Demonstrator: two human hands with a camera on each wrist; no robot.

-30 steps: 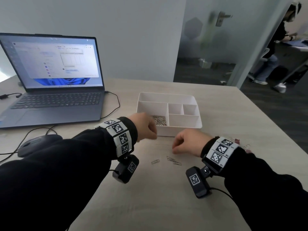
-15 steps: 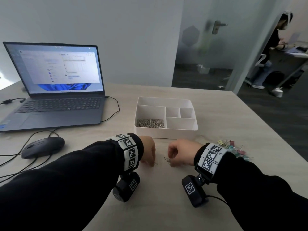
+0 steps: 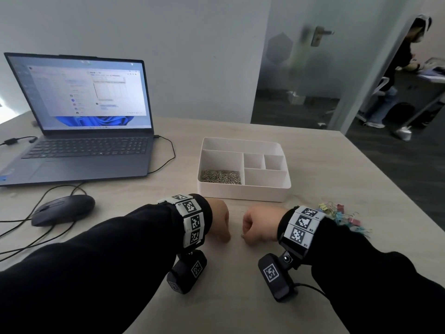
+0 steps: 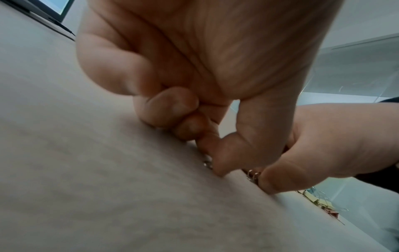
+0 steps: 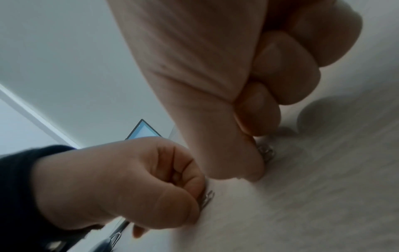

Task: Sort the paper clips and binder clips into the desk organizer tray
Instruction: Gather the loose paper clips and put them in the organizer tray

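The white organizer tray point(image 3: 243, 192) stands mid-table, with a heap of silver paper clips point(image 3: 220, 176) in its front-left compartment. In front of it both fists are down on the tabletop, close together. My left hand point(image 3: 225, 237) pinches a paper clip point(image 4: 207, 164) between thumb and forefinger at the table surface. My right hand point(image 3: 246, 237) pinches a few paper clips point(image 5: 266, 152) the same way, and one end shows beside its thumb point(image 3: 242, 236). A pile of coloured binder clips point(image 3: 344, 218) lies on the table just behind my right wrist.
An open laptop point(image 3: 81, 150) sits at the back left, with a black mouse point(image 3: 62, 209) and loose cables point(image 3: 36, 237) in front of it. The table's right edge point(image 3: 395, 189) runs close past the binder clips. A person stands beyond the glass door at far right.
My left hand came back from over the tray's paper clip compartment to the table in front. Both hands have closed on the loose clips that lay there.
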